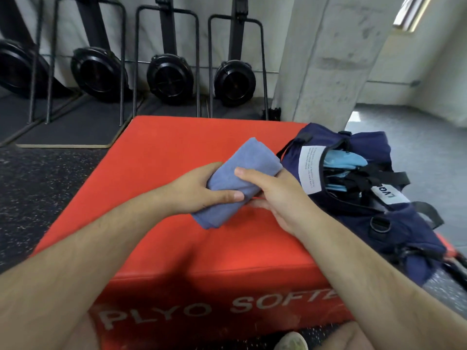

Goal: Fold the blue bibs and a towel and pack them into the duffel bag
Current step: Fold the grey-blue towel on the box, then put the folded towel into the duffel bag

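A person holds a rolled, soft blue-grey towel just above a red foam plyo box. The left hand clasps its near end, and the right hand wraps its side. Beside it, a navy duffel bag gapes, folded light blue bibs inside.

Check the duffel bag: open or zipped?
Open. The duffel bag gapes at the top, with light blue bibs showing inside under black straps.
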Tool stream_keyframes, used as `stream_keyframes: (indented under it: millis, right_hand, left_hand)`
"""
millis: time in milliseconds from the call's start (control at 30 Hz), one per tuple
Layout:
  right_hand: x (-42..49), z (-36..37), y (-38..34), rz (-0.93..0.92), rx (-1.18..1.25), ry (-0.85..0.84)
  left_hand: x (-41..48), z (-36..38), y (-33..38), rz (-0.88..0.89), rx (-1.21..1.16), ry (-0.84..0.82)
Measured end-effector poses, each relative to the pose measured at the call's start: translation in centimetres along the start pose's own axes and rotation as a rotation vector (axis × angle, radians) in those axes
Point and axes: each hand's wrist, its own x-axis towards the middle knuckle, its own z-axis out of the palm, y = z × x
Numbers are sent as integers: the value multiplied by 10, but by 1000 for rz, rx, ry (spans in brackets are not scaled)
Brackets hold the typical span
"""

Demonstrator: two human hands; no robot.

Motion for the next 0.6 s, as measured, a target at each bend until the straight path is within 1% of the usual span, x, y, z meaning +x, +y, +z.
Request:
stream_keyframes:
  millis: [67, 100, 133, 267, 333, 467, 600]
  right_hand:
    - [1, -5, -3, -23, 88, 40]
    - [2, -7, -6, -30, 137, 46]
    - [4, -7, -8, -41, 175, 45]
    - [8, -3, -15, -76, 286, 70]
    - [9, -3, -21, -80, 328, 94]
    - [7, -14, -24, -133, 349, 191]
    - [4, -34, -21, -138, 382, 340]
  left_hand:
    - [2, 2, 7, 13, 25, 72]
    - [2, 2, 9, 0, -5, 103]
    - [2, 2, 10, -36, -89, 117]
    - [-1, 7, 13, -246, -715, 70]
    - [1, 10, 20, -246, -915, 80]
    - [8, 14, 34, -154, -977, 235]
    - [16, 17, 43, -104, -940, 286]
